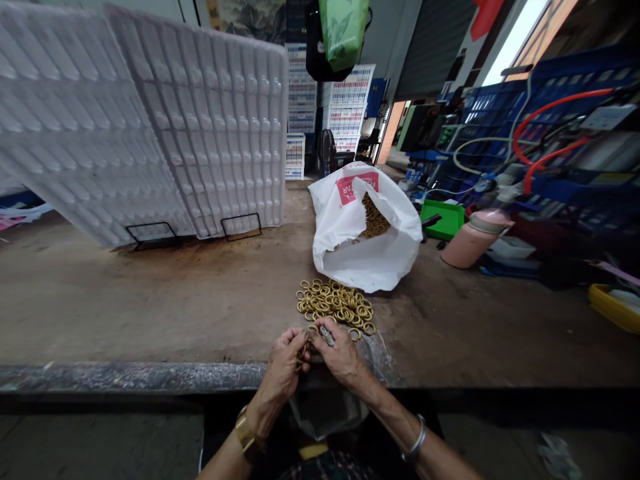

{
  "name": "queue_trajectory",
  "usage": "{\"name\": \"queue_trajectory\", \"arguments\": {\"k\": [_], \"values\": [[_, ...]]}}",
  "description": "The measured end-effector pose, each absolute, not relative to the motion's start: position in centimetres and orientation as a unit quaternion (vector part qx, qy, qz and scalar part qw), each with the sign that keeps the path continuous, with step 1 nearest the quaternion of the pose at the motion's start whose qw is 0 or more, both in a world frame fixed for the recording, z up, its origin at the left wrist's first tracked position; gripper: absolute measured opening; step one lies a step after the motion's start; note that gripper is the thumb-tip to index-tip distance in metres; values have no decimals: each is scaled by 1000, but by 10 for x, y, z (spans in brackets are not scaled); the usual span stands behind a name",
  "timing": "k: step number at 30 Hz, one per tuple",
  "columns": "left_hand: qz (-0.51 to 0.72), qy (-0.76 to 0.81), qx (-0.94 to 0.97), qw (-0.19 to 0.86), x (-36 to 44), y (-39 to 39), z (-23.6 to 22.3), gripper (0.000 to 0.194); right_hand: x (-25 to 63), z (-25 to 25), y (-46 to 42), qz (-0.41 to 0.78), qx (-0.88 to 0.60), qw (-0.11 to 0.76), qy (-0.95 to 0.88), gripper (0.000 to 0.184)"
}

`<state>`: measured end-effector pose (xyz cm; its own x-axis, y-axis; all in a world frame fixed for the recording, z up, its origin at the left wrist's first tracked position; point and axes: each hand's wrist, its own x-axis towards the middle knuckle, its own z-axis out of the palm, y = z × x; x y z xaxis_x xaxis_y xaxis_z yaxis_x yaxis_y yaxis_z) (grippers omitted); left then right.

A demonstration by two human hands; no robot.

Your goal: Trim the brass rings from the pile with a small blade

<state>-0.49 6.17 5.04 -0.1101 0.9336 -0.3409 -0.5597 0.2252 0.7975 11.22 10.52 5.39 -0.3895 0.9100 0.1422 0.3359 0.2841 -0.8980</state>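
Note:
My left hand (284, 363) and my right hand (341, 357) meet at the near edge of the workbench, fingers curled together. The left hand pinches brass rings (303, 352). A small silvery piece (327, 335) is gripped in the right hand's fingers. Just beyond the hands lies a pile of several loose brass rings (335, 304). Behind the pile a white plastic bag (367, 230) stands open with more brass rings inside.
White moulded trays (150, 127) lean upright on wire stands at the back left of the brown workbench (150, 300). A pink flask (475, 237), a green box (443, 219) and a yellow tray (615, 307) sit on the right. Blue crates and hoses fill the right side.

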Motion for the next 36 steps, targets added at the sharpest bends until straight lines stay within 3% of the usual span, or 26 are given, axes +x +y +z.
{"name": "queue_trajectory", "arguments": {"k": [18, 23, 29, 36], "values": [[601, 480, 202, 606, -3, 61, 49, 35, 107, 56, 102, 385, -402, 329, -763, 24], [608, 485, 199, 597, -2, 61, 49, 32, 108, 55, 102, 328, -414, 301, -794, 26], [616, 488, 203, 584, -1, 63, 44, 21, 113, 49, 103, 219, -396, 260, -853, 43], [621, 495, 206, 571, 1, 63, 45, 20, 114, 47, 103, 190, -402, 243, -862, 46]]}}
